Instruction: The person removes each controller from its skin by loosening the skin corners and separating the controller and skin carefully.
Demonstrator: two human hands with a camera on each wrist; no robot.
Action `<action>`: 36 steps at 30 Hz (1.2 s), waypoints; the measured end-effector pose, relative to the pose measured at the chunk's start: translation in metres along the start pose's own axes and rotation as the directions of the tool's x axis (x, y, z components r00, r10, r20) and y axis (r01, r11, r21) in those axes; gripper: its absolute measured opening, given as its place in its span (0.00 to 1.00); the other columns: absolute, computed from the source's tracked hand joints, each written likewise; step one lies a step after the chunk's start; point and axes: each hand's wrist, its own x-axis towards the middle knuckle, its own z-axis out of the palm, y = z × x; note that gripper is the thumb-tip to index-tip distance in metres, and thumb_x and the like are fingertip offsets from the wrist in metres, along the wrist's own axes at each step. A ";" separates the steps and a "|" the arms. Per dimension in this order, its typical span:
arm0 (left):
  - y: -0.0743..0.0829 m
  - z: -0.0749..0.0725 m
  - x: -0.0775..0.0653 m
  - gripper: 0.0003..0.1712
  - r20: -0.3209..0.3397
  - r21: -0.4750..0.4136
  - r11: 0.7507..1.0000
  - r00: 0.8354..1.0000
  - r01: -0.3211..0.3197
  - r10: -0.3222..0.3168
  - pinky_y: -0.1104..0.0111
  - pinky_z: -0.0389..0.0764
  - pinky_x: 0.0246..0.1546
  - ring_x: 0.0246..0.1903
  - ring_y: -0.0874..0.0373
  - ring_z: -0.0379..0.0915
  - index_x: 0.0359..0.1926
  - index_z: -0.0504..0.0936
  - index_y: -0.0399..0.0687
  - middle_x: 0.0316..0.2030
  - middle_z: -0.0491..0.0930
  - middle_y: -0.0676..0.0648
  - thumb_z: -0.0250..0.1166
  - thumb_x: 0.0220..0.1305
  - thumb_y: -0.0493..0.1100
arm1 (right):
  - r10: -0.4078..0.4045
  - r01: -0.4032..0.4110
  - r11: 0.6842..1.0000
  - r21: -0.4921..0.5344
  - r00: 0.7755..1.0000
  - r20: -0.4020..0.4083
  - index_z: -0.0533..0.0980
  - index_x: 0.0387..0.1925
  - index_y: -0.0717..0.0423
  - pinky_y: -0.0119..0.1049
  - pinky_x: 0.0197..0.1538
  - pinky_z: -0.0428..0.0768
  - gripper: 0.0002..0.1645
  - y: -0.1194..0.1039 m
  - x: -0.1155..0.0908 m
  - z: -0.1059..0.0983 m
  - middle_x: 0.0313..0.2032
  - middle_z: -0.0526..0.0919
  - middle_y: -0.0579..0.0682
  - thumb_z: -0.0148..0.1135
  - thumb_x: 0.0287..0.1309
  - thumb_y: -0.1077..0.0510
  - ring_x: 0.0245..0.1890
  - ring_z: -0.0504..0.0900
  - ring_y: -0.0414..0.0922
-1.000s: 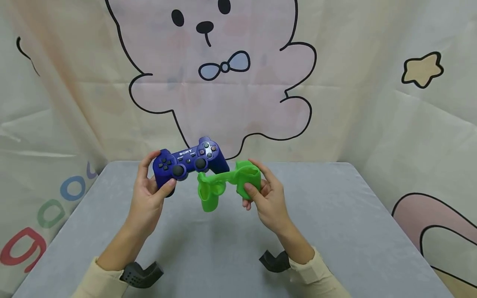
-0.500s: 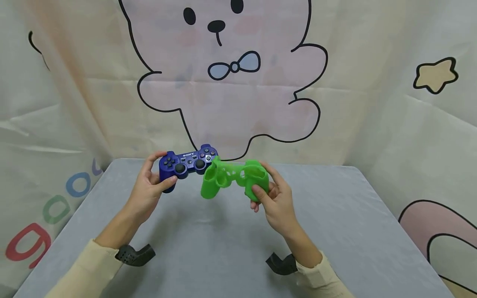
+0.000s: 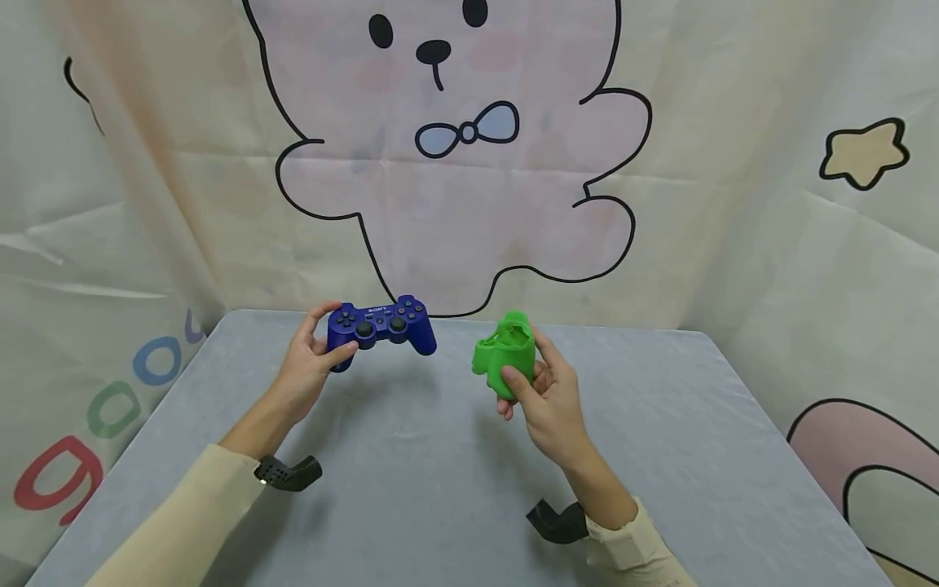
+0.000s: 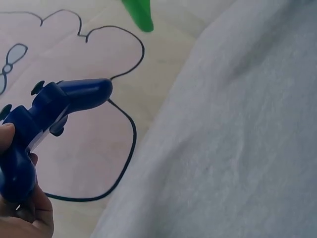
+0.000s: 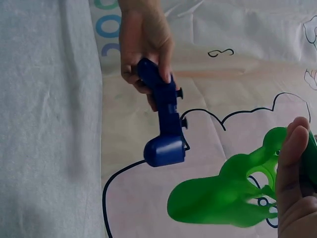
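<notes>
A blue Sony game controller [image 3: 381, 324] is held up above the table by my left hand [image 3: 304, 371], which grips its left handle with the thumb on the front. To the right, my right hand [image 3: 546, 399] pinches a bright green silicone controller cover [image 3: 508, 350] at one end, thumb in front and fingers behind. The two things are apart, with a gap between them. In the right wrist view the soft cover [image 5: 223, 196] shows its holes and hollow handle sleeve, and the controller [image 5: 168, 114] appears edge-on. The left wrist view shows the controller [image 4: 54, 106] from the side.
A table with a grey-blue cloth [image 3: 425, 489] lies under both hands. Behind it hangs a cream curtain [image 3: 682, 204] printed with a bear, a star and letters. Each wrist wears a black camera mount [image 3: 289, 473].
The controller and cover overlapped in the head view and are now apart. The cover has turned end-on in my right hand. The controller sits slightly lower and more level; the head view shifted a little.
</notes>
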 end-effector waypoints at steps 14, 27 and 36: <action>-0.029 0.002 0.038 0.34 0.062 -0.020 0.993 0.991 0.118 -0.117 0.74 0.75 0.43 0.41 0.69 0.77 0.72 0.58 0.58 0.43 0.81 0.62 0.60 0.72 0.34 | -0.009 0.009 1.000 0.028 1.000 0.028 0.60 0.72 0.68 0.34 0.19 0.81 0.32 -0.001 0.001 -0.001 0.31 0.85 0.41 0.55 0.69 0.72 0.17 0.81 0.37; -0.046 0.009 0.069 0.37 0.026 0.026 0.966 0.966 0.257 -0.258 0.69 0.74 0.49 0.47 0.65 0.72 0.77 0.53 0.55 0.66 0.67 0.42 0.58 0.74 0.34 | -0.004 0.002 1.000 0.031 0.999 0.044 0.59 0.73 0.68 0.35 0.20 0.81 0.33 -0.001 0.000 0.001 0.32 0.85 0.42 0.54 0.70 0.72 0.18 0.81 0.36; -0.048 0.012 0.080 0.38 0.034 0.172 0.943 0.955 0.284 -0.293 0.65 0.69 0.53 0.60 0.51 0.65 0.79 0.49 0.51 0.75 0.55 0.33 0.55 0.76 0.35 | -0.002 0.002 1.000 0.010 0.999 0.049 0.59 0.73 0.68 0.35 0.20 0.81 0.33 -0.002 -0.001 0.000 0.28 0.81 0.66 0.55 0.69 0.72 0.18 0.81 0.36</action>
